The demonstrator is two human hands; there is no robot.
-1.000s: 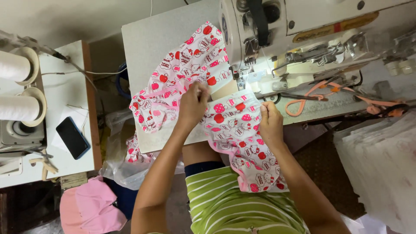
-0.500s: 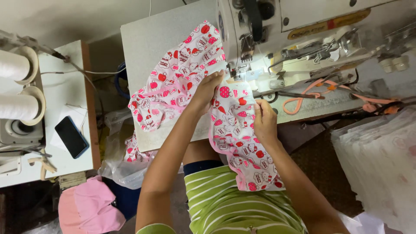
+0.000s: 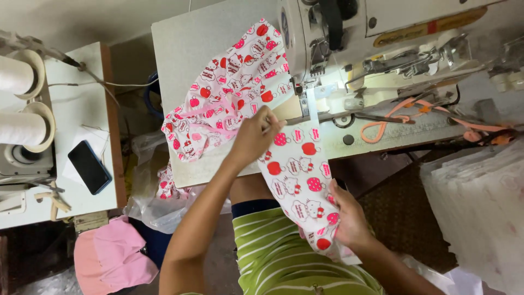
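A white fabric piece printed with red apples and cartoon cats [image 3: 297,169] hangs from the sewing table's edge down toward my lap. My left hand [image 3: 254,135] pinches its upper end just in front of the white sewing machine's [image 3: 327,49] needle area. My right hand [image 3: 349,218] grips the lower end of the same piece near my green striped shirt. More of the same printed fabric [image 3: 229,93] lies bunched on the grey table [image 3: 185,38] to the left of the machine.
Orange-handled scissors [image 3: 393,120] lie on the table right of the needle. A side table [image 3: 82,109] at left carries two white thread cones [image 3: 22,104] and a dark phone [image 3: 89,166]. Pink cloth [image 3: 114,257] and plastic bags sit below; white fabric [image 3: 480,207] is stacked at right.
My right hand has slid down from the table edge to the lower end of the fabric near my lap. My left hand stays pinching the top near the needle.
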